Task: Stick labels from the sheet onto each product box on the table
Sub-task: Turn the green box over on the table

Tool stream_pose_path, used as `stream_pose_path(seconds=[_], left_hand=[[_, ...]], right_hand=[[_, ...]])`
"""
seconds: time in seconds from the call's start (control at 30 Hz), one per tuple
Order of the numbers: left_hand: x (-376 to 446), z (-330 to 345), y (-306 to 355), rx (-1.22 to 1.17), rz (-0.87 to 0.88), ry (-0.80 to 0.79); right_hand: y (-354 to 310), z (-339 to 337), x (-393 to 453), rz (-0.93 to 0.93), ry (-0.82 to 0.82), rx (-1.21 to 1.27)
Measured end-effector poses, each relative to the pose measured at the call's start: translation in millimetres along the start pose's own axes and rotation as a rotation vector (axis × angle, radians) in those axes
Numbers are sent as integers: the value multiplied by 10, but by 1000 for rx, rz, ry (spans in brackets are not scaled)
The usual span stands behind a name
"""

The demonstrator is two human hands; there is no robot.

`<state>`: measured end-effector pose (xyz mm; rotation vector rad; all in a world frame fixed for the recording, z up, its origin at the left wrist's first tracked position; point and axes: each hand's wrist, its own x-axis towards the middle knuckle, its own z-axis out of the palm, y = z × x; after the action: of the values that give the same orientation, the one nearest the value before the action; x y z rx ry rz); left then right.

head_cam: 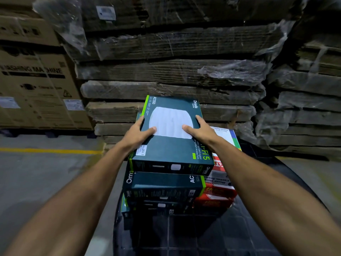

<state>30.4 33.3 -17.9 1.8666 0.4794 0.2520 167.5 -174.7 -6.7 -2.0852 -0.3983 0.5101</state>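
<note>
1. We hold the top box in both hands, on or just above a pile of like boxes at the desk's far left; whether it rests we cannot tell.
2. Left hand and right hand each grip a side edge, thumbs flat on the lid.
3. A small white label already sits near its left edge, so we judge this box done and being stacked.
4. Next calls for a label sheet, which is not in view, and an unlabelled box.
5. The box is flat, teal, smooth card; red-and-white boxes touch the pile's right; wrapped cardboard stands behind.
</note>
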Motion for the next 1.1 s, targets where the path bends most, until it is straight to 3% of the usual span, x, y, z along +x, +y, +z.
stream_pose_path(seconds=[0.23,0.5,0.67,1.1], left_hand=[[-236,57,62,16,-50,0],[-1225,402,72,157,-49,95],[-2031,923,18,264,-30,162],[-3691,2723,-130,250,-55,225]], right_hand=[[2,-22,-238,-8,36,-162],[315,-109,-1281,-4,94,-295],[750,-215,-2018,43,136,-301],[2270,-1000,-3528,69,111,-281]])
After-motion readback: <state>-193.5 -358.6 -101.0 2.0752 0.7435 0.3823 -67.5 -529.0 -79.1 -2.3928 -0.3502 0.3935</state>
